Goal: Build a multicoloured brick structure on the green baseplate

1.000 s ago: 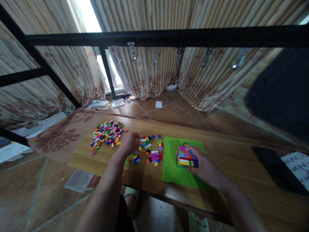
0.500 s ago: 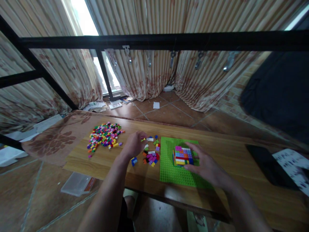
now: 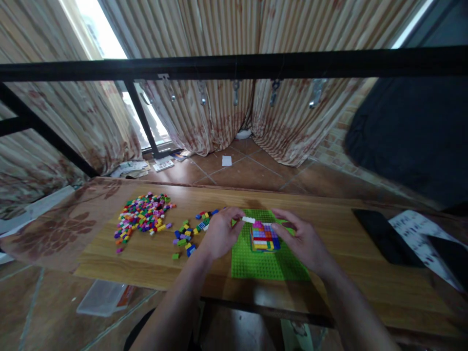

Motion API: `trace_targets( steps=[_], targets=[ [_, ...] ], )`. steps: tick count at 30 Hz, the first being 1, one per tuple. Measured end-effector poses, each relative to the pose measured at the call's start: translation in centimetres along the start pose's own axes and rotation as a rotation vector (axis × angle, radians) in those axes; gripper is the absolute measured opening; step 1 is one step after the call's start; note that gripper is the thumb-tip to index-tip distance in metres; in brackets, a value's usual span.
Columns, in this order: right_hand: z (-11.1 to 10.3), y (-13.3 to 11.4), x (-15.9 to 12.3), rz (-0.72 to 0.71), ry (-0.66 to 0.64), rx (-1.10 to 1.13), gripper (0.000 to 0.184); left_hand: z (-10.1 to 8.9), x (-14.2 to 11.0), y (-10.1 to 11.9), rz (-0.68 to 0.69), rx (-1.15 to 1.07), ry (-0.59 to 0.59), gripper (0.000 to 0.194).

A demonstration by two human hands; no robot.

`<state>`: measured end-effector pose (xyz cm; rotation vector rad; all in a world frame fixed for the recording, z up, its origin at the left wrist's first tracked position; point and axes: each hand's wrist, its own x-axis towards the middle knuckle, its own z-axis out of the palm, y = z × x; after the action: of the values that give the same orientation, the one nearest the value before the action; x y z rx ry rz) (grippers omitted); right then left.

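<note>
A white toy brick [image 3: 248,220] is pinched between the thumb and fingers of my left hand [image 3: 224,231], just above the far left corner of a block of stacked bricks [image 3: 265,240]. The stack has rows of yellow, red, blue, orange and pink, and it stands on a green studded baseplate [image 3: 252,265]. My right hand [image 3: 302,239] curves round the stack's right side with thumb and fingers apart. Its thumb is close to the top right edge; whether it touches there I cannot tell.
Loose bricks [image 3: 186,234] lie left of the baseplate, partly behind my left hand. A larger brick pile [image 3: 142,214] is farther left on the wooden table [image 3: 146,263]. At right rest a black flat object [image 3: 383,239] and a printed sheet [image 3: 409,226]. A black rail [image 3: 219,68] crosses beyond the table.
My left hand has moved right from the loose bricks to the stack, bringing a white brick. My right hand stays beside the stack, and the view has turned a little to the right.
</note>
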<state>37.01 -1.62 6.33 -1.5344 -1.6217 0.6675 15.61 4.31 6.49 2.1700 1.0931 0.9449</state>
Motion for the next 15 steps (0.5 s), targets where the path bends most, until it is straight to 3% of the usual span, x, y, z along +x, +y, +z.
trace_targets(
  steps=[7, 15],
  targets=[
    [0.7, -0.2, 0.2, -0.092, 0.009, -0.019, 0.032, 2.2, 0.2, 1.6, 0.079, 0.071, 0.005, 0.010],
    [0.7, -0.2, 0.4, -0.117, 0.032, -0.006, 0.024, 3.2, 0.3, 2.2, 0.046, 0.029, 0.029, 0.013]
  ],
)
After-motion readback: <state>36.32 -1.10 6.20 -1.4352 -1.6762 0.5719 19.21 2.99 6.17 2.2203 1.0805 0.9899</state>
